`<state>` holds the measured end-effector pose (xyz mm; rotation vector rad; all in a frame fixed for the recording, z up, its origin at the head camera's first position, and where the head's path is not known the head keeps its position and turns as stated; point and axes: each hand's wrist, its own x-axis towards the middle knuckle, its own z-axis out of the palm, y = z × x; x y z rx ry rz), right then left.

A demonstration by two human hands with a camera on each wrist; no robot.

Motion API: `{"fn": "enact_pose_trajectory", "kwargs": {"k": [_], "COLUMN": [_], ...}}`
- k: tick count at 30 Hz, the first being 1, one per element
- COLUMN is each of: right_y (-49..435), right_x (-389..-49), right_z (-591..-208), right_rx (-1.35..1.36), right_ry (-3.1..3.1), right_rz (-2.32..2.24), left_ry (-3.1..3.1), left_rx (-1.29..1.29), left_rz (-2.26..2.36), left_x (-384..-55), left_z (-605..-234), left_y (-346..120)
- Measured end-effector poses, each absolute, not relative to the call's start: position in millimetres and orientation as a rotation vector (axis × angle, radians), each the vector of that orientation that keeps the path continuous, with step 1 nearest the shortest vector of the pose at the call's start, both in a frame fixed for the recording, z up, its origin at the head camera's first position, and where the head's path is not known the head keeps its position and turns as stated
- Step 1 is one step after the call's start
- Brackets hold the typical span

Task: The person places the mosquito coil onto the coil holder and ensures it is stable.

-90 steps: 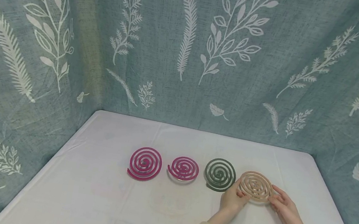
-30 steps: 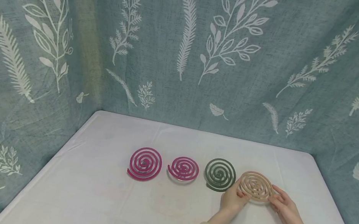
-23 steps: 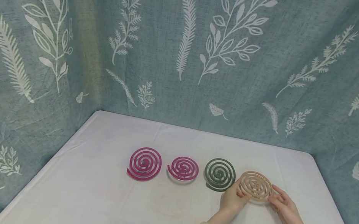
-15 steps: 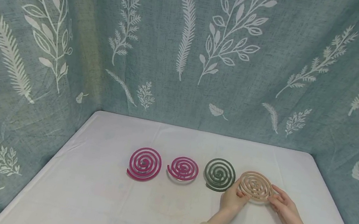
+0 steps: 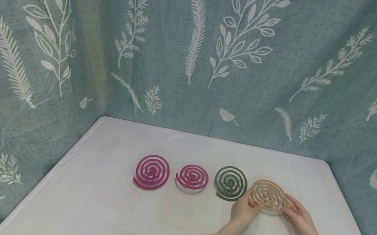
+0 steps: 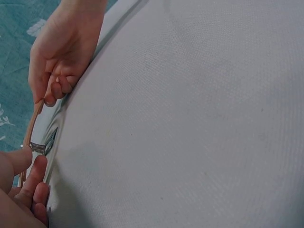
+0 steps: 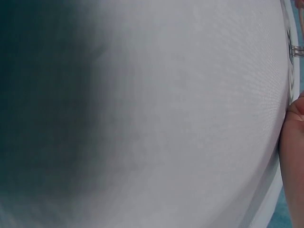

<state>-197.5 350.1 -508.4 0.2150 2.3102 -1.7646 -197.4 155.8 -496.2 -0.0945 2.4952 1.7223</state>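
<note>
Four spirals that look like mosquito coils lie in a row in the head view. Both hands are at the rightmost, a tan coil [image 5: 268, 194]. My left hand [image 5: 245, 210] pinches its left front rim between thumb and fingers. On the opposite side, the fingers and thumb of my right hand [image 5: 299, 221] pinch the right rim. Seen edge-on in the left wrist view, the tan coil [image 6: 31, 126] sits over a small metal stand [image 6: 39, 147]. The right wrist view catches only part of my right hand [image 7: 294, 142] at its edge.
A dark green coil [image 5: 231, 183] lies just left of my left hand. Farther left are a smaller magenta coil [image 5: 192, 177], with something shiny under its front, and a larger magenta coil [image 5: 152, 172]. The white tablecloth [image 5: 99, 201] meets a teal leaf-patterned curtain [image 5: 176, 103] behind.
</note>
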Motion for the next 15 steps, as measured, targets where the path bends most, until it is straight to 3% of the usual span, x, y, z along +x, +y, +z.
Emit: {"fn": "enact_pose_trajectory", "kwargs": {"k": [15], "right_y": [349.5], "right_x": [-196.7], "right_z": [-510.1], "right_rx": [0.188], "right_ry": [2.324], "right_rz": [-1.778], "left_ry": [2.456], "left_rx": [-0.104], "left_rz": [1.738], "left_x": [-198.3], "left_z": [-499.8], "left_y": [155.5]}}
